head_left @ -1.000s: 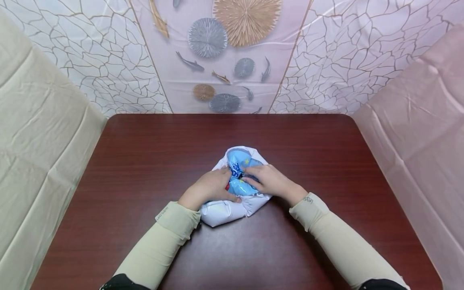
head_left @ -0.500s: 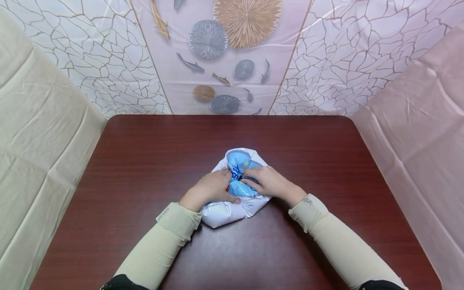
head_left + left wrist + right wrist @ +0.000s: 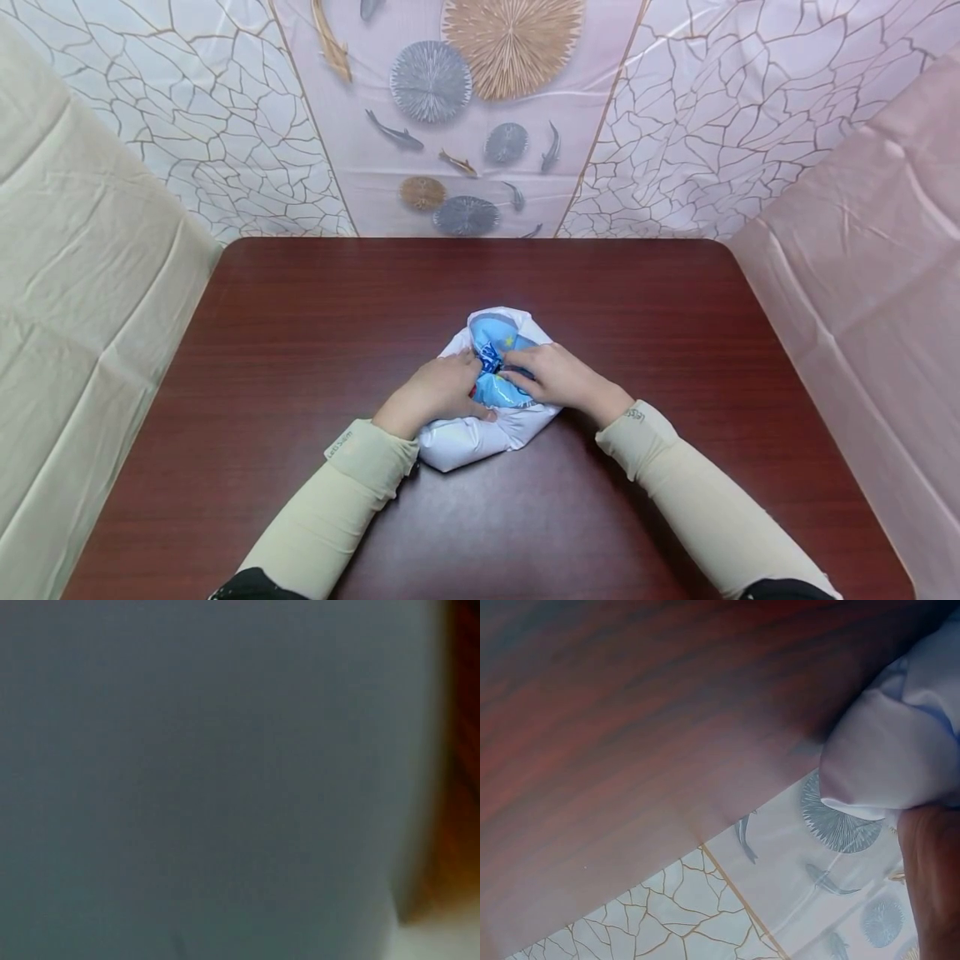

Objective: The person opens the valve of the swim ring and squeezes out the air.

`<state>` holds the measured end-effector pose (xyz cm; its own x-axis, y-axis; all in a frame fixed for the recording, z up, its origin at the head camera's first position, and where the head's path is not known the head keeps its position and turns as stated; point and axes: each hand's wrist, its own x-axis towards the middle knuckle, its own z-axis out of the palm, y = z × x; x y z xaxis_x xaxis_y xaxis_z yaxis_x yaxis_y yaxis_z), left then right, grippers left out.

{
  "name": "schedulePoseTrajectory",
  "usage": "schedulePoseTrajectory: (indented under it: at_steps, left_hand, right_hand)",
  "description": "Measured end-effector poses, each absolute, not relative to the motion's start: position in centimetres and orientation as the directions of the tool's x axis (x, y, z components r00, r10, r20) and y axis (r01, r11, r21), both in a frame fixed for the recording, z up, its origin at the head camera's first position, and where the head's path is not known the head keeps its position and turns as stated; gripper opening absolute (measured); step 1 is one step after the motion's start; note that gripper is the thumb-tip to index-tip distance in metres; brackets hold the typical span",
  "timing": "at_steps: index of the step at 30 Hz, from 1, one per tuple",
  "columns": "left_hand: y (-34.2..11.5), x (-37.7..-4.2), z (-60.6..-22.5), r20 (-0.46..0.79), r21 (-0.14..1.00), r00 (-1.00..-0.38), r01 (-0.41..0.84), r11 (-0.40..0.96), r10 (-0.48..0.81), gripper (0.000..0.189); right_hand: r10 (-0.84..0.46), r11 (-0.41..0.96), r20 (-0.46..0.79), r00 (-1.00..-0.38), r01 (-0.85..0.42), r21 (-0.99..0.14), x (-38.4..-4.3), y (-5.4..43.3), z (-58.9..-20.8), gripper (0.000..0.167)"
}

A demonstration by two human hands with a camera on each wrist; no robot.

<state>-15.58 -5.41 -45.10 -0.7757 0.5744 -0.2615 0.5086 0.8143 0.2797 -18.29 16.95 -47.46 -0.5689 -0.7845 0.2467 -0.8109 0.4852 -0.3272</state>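
A soft, crumpled white bag (image 3: 468, 442) lies on the table, with a shiny light-blue printed wrapper (image 3: 491, 329) showing in its middle. The wrapper bears yellow stars, dark-blue lettering and a bit of red. My left hand (image 3: 438, 387) rests on the bag's left side, its thumb stretched over the front part. From the right, my right hand (image 3: 558, 375) lays its fingers on the wrapper, thumb and forefinger apart. What lies under both palms is hidden. A blurred grey surface (image 3: 225, 780) fills most of the left wrist view. The right wrist view shows the bag's pale side (image 3: 892, 746).
A dark red-brown wooden table (image 3: 300, 317) spreads around the bag. Behind it hangs a patterned backdrop (image 3: 465, 150) with discs and fish shapes. Cream padded cloth panels stand along the left side (image 3: 90, 333) and right side (image 3: 862, 250). Both forearms wear pale sleeves (image 3: 322, 492).
The whole head view has shifted very slightly. Both hands and the bag keep practically the same places.
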Motion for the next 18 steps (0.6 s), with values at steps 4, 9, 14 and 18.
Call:
schedulePoseTrajectory:
  at_steps: [4,9,14,18]
  left_hand:
    - [-5.31,-15.50,-44.98,-0.256,0.268,-0.778,0.513,0.815,0.574,0.088]
    - [-5.35,-15.45,-45.23,-0.244,0.271,-0.782,0.513,0.814,0.574,0.085]
    - [-5.42,-15.41,-45.41,-0.241,0.280,-0.782,0.512,0.812,0.575,0.085]
    - [-5.41,-15.46,-45.38,-0.248,0.281,-0.779,0.510,0.813,0.575,0.087]
  right_hand:
    - [-0.785,0.485,0.242,-0.571,-0.808,-0.335,-18.29,16.94,-47.38,0.007]
    - [-0.783,0.485,0.232,-0.578,-0.799,-0.354,-18.28,17.01,-47.59,0.005]
    - [-0.779,0.494,0.216,-0.589,-0.788,-0.368,-18.33,17.08,-47.91,0.005]
    - [-0.779,0.492,0.221,-0.587,-0.790,-0.366,-18.29,17.05,-47.87,0.005]
